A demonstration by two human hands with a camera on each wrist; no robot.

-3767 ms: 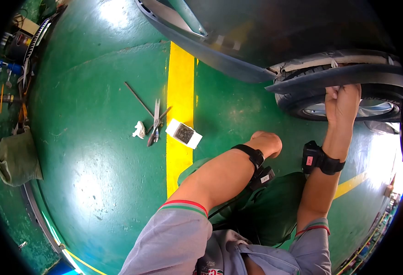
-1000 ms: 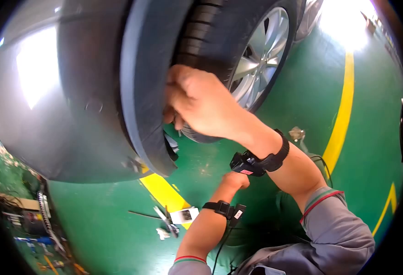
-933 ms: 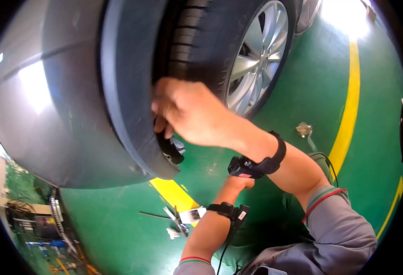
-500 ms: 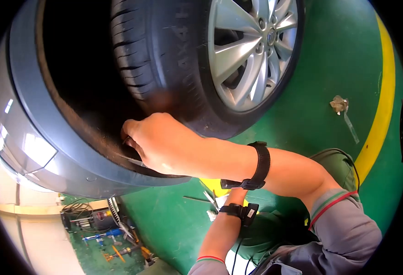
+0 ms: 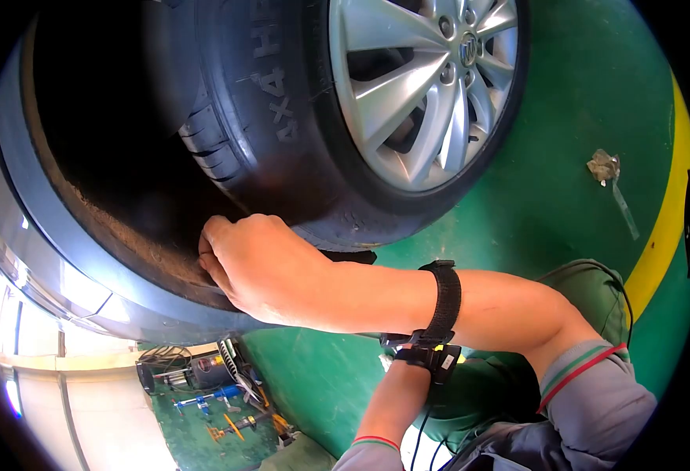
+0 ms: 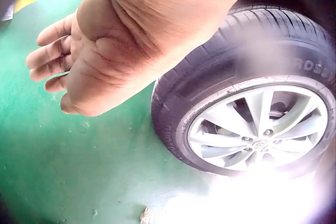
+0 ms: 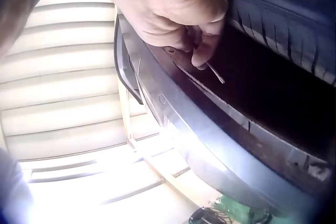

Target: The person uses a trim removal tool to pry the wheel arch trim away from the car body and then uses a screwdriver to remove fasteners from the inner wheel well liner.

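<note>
My right hand (image 5: 254, 267) is at the inner edge of the wheel arch (image 5: 101, 235), beside the tire (image 5: 298, 157). Between its thumb and fingers it pinches a thin metal rod (image 7: 216, 73), whose bare tip points into the dark arch in the right wrist view. The rest of the rod is hidden in the hand. My left hand (image 6: 126, 50) is held away from the car with fingers loosely spread over the green floor, nothing in it. In the head view my right forearm covers it.
A silver alloy wheel rim (image 5: 415, 86) sits in the tire. A crumpled wrapper with a clear strip (image 5: 604, 167) lies near the yellow floor line (image 5: 667, 220). Hand tools (image 5: 219, 396) and a cable lie farther off, below the bumper (image 5: 125, 314).
The head view has turned and come closer to the wheel. My right hand has gone from the outer edge of the arch trim to its inner lip. The floor tools and small box have left view.
</note>
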